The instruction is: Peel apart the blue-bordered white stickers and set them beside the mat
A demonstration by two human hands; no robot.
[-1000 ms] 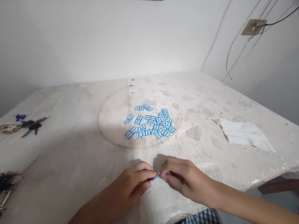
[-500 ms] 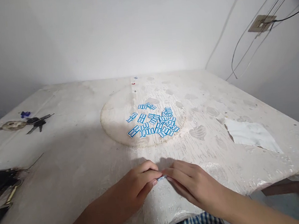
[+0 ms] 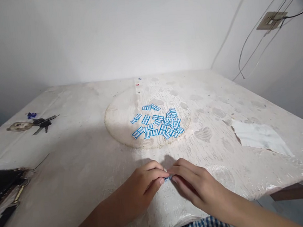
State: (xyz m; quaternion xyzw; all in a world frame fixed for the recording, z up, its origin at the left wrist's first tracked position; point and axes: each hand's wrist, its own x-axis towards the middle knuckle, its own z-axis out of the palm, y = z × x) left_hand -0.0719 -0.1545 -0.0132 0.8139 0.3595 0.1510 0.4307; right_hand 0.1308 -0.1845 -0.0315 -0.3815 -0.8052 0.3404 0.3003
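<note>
Near the front edge of the table, my left hand (image 3: 148, 181) and my right hand (image 3: 196, 181) meet with fingertips almost touching. Pinched between them is a small blue-and-white strip (image 3: 168, 178), which looks like paper. Most of it is covered by my fingers. Both hands are closed, thumbs below and fingers above. Beyond them lies a loose heap of small white pieces with blue outlines (image 3: 153, 132), which look like paper cut-outs, some overlapping.
Keys with a pale fob (image 3: 20, 126) and a purple scrap (image 3: 32, 115) lie at the left. A black item (image 3: 4, 184) sits at the left edge. A torn white sheet (image 3: 261, 136) rests at the right. Cables hang by a wall socket (image 3: 271, 20).
The view has shifted slightly, so things appear a little further right. My fingers have moved slightly around the strip, which both hands still hold.
</note>
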